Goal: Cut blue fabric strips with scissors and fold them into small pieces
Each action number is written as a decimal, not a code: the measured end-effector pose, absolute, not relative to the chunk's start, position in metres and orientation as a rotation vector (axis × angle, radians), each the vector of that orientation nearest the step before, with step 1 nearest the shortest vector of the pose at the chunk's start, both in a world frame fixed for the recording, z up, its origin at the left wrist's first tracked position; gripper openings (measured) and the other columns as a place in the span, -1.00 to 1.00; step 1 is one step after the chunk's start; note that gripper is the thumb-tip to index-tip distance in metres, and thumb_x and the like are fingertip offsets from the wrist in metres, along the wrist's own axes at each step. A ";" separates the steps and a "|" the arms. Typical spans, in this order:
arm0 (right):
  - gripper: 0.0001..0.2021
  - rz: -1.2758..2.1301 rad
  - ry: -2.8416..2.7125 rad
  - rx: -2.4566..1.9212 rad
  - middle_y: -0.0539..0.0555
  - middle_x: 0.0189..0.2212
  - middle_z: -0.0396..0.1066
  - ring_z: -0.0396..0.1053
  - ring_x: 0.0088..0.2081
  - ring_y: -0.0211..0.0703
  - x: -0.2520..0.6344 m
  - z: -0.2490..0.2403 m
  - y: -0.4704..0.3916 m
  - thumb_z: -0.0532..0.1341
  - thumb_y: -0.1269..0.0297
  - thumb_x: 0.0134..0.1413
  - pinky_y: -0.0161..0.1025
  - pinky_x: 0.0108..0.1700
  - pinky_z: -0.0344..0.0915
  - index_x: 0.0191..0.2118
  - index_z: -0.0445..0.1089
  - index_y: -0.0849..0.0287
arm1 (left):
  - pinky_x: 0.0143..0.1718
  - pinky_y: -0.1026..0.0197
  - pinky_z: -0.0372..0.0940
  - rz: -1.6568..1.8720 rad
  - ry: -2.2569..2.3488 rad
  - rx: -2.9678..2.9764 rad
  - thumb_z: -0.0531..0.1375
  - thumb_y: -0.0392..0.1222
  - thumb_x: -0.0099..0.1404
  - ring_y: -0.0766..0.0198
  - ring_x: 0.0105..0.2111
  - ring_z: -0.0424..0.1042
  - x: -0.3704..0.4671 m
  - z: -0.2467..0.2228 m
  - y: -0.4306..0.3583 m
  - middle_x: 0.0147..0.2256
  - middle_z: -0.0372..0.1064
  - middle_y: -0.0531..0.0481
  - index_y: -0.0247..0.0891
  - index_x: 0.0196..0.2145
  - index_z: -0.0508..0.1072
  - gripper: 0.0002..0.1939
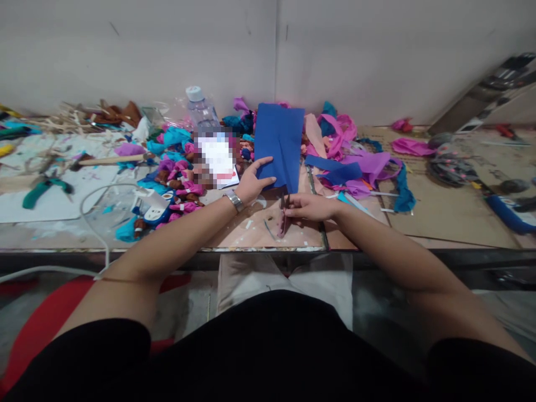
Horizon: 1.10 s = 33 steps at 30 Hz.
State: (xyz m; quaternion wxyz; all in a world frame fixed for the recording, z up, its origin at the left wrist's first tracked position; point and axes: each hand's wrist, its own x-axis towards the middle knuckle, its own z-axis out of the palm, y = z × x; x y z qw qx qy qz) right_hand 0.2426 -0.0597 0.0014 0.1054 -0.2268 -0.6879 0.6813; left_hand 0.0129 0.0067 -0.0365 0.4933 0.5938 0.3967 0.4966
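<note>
A dark blue sheet (278, 131), fabric or paper, stands tilted up from the table in front of me, creased down its middle. My left hand (251, 183) grips its lower left edge, thumb and forefinger lying over the front face. Just below the bottom edge, my right hand (310, 207) is closed around scissors (282, 218), whose dark blades point up at the sheet. Part of the scissors' handles is hidden by the fingers. A narrow blue strip (335, 169) lies to the right among purple and pink scraps (368, 167).
Left of my hands is a pile of pink, purple and teal wrapped pieces (178, 173), with a lit phone (218, 159) and a clear bottle (203, 111). Further left are a hammer (111, 159), green-handled pliers (47, 191) and a white cable (90, 192). A wall stands behind.
</note>
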 end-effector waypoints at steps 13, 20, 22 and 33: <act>-0.67 2.099 -1.846 -0.906 0.22 -0.38 0.64 0.48 -0.53 -0.28 0.240 0.002 -0.062 0.35 0.10 0.26 -0.41 -0.53 0.41 -0.18 0.58 0.37 | 0.30 -0.13 0.39 1.242 0.946 1.535 0.45 -0.20 0.08 -0.09 0.31 0.34 0.012 -0.039 0.008 0.31 0.33 -0.17 -0.12 0.25 0.42 -0.23; -0.53 2.316 -1.725 -0.675 0.16 -0.24 0.66 0.62 -0.33 -0.21 0.241 -0.008 -0.061 0.57 0.16 0.03 -0.34 -0.26 0.57 -0.05 0.44 0.25 | 0.21 -0.15 0.47 1.233 0.925 1.437 0.46 -0.20 0.05 -0.06 0.20 0.45 0.014 -0.036 0.006 0.27 0.36 -0.17 -0.12 0.22 0.43 -0.25; -0.48 2.323 -1.624 -0.700 0.14 -0.20 0.65 0.63 -0.33 -0.22 0.241 -0.009 -0.062 0.58 0.19 0.01 -0.32 -0.25 0.59 -0.01 0.38 0.21 | 0.17 -0.14 0.50 1.234 0.916 1.415 0.46 -0.19 0.04 -0.05 0.18 0.46 0.014 -0.035 0.005 0.27 0.36 -0.16 -0.12 0.20 0.45 -0.26; -0.71 2.491 -1.331 -0.787 0.24 -0.21 0.65 0.65 -0.34 -0.14 0.239 -0.005 -0.059 0.41 0.19 0.29 -0.29 -0.31 0.63 -0.07 0.43 0.30 | 0.22 -0.12 0.44 1.178 0.898 1.451 0.45 -0.11 0.11 0.02 0.11 0.50 0.015 -0.033 0.001 0.14 0.48 -0.12 -0.17 0.10 0.52 -0.42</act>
